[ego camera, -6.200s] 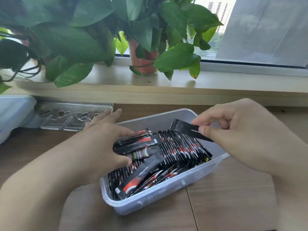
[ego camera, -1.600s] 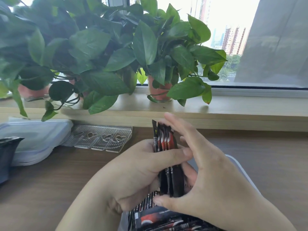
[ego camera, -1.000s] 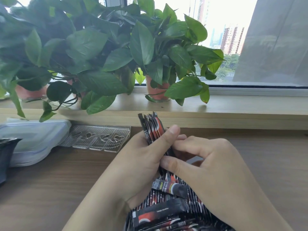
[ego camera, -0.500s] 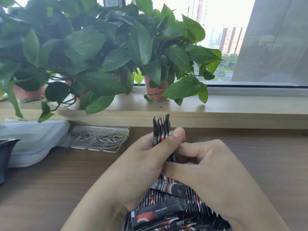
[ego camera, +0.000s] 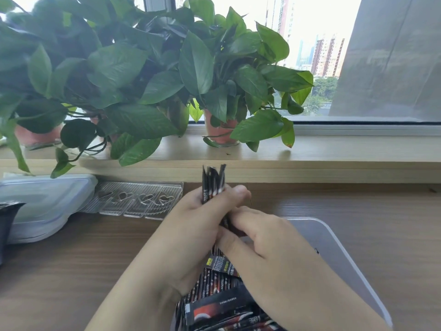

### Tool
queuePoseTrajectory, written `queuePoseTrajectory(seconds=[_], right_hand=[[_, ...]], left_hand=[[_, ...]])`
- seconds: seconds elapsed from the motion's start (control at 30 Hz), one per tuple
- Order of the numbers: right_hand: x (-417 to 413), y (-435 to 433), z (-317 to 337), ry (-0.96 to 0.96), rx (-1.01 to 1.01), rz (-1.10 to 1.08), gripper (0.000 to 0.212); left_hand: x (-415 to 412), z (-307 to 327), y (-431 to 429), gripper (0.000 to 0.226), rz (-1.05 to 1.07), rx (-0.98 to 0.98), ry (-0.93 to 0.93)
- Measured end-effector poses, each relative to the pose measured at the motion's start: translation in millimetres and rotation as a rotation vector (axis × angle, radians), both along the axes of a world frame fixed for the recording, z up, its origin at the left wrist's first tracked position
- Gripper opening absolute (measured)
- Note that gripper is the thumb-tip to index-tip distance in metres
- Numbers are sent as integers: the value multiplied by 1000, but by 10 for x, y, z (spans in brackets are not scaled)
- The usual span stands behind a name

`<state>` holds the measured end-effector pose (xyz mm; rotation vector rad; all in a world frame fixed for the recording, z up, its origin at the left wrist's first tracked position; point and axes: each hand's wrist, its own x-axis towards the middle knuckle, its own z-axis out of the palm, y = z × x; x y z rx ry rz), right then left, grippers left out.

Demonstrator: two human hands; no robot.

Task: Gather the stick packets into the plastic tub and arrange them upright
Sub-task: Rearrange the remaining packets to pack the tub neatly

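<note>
My left hand (ego camera: 191,235) grips a bundle of black-and-red stick packets (ego camera: 213,181) upright above the tub, thumb across the front, their tops fanning out above my fingers. My right hand (ego camera: 269,256) holds the lower part of the same bundle from the right, fingers curled against it. Below my hands, the clear plastic tub (ego camera: 334,244) sits on the wooden table, holding many more stick packets (ego camera: 219,304); some stand on edge in rows, a few lie flat on top. The tub's left side is hidden by my arms.
A clear tub lid (ego camera: 43,206) and a clear moulded tray with heart shapes (ego camera: 136,199) lie at the left near the sill. A dark bag edge (ego camera: 7,223) shows at far left. Potted plants (ego camera: 222,130) stand on the window sill (ego camera: 334,151) behind.
Over six seconds I lifted a bundle of packets out of the tub and stood it upright. In the last second my hands shifted slightly down the bundle, squaring it.
</note>
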<state>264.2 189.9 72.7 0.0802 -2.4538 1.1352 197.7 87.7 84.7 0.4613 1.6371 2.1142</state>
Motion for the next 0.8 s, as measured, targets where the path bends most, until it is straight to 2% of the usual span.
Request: queuePoseTrajectory(seconds=[0.07, 0.17, 0.43, 0.57, 0.7, 0.73, 0.8], right_hand=[[-20, -22, -21, 13, 14, 25, 57], [-52, -84, -50, -23, -15, 59, 48], [-125, -112, -154, 11, -80, 117, 63], [-32, 22, -53, -42, 22, 113, 49], [125, 189, 151, -223, 156, 119, 27], [142, 213, 183, -248, 164, 112, 25], [147, 234, 214, -277, 158, 100, 22]], left_hand=[[1, 22, -5, 39, 36, 61, -65], [30, 67, 0, 30, 48, 74, -93], [58, 69, 3, 27, 95, 17, -61], [32, 109, -61, 33, 123, -68, 90], [-132, 114, -219, 47, 206, -226, 452], [-152, 109, -244, 50, 163, -243, 501], [-142, 102, -243, 38, 28, -264, 534]])
